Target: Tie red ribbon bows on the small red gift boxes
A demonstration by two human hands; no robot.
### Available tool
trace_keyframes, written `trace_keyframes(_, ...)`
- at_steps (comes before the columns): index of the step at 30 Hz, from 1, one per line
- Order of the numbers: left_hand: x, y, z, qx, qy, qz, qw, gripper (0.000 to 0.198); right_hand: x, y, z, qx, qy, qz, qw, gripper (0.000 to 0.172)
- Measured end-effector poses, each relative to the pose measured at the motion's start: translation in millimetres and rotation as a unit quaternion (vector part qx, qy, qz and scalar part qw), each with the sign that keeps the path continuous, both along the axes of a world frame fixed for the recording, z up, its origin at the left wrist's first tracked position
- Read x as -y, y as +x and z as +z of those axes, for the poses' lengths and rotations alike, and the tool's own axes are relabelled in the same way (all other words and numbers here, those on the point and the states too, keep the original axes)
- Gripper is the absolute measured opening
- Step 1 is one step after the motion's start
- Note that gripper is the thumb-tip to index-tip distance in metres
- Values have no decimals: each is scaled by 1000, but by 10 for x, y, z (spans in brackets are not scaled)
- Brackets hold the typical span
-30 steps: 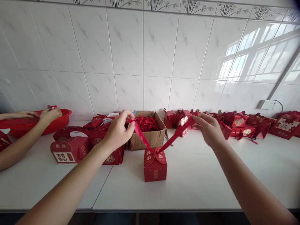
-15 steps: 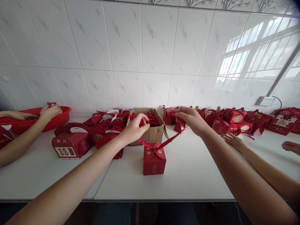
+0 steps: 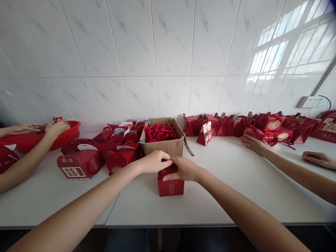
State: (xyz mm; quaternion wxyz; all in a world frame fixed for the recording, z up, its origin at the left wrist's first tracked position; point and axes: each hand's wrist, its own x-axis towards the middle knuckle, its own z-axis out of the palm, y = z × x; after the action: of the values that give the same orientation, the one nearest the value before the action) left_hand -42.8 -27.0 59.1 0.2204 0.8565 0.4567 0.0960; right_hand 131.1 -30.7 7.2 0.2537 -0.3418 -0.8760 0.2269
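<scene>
A small red gift box [image 3: 171,189] with gold print stands upright on the white table before me. Over its top my two hands meet, fingertips touching. My left hand [image 3: 155,162] is closed in a pinch on the red ribbon at the lid. My right hand [image 3: 186,169] is closed on the ribbon too, its thumb lying along the box's upper front edge. Most of the ribbon and the lid are hidden under the fingers. Just behind is an open cardboard box [image 3: 164,148] filled with loose red ribbons [image 3: 161,132].
Red gift boxes [image 3: 78,164] are grouped at the left. More red boxes and bags [image 3: 237,124] line the wall, with one house-shaped box [image 3: 204,134] in front. A co-worker's hands work at a red basin [image 3: 75,130]; another person's hand [image 3: 254,144] touches boxes at right.
Both hands have come together and down onto the box top; before, they were apart with the ribbon stretched up from the lid. At right, the other person's hand has reached the boxes.
</scene>
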Motion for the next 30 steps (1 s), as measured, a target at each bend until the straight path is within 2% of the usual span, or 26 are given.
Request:
trace_keyframes(7, 23, -47, -131, 43, 40, 47, 997, 23, 19, 29, -42, -17, 3, -2, 1000, 52)
trace_keyframes(15, 62, -174, -275, 71, 77, 80, 991, 26, 20, 12, -34, -15, 1, -4, 1000, 56)
trace_keyframes(20, 88, -231, -308, 84, 82, 76, 990, 29, 34, 64, -68, -61, -32, -22, 997, 79)
trace_keyframes(22, 112, -239, -307, 89, 87, 77, 989, 31, 65, 144, -103, -114, -59, -75, 989, 82)
trace_keyframes(25, 155, -236, -286, 96, 93, 78, 988, 35, 138, 307, -170, -162, -146, -157, 963, 74)
trace_keyframes(28, 191, -215, -254, 104, 98, 77, 987, 36, 221, 448, -212, -148, -236, -169, 945, 68)
trace_keyframes(30, 200, -193, -247, 110, 103, 78, 986, 35, 268, 503, -210, -123, -270, -156, 942, 56)
